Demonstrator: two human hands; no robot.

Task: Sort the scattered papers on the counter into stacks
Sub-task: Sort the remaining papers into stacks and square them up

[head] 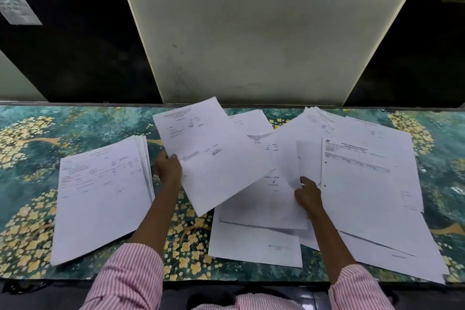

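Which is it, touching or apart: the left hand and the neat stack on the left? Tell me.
Apart. In the head view the left hand grips a lifted sheet, and green counter shows between it and the stack.

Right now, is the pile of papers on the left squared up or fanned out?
Slightly fanned. The left pile lies flat on the counter, but several sheet edges peek out along its right side, so it is not squared.

This looks like an office or service desk — a long counter with a teal and gold floral surface runs across the lower half of the frame, strewn with printed forms and a neater stack at lower left. Behind it stand a pale panel and dark glass — a posted notice shows at upper left.
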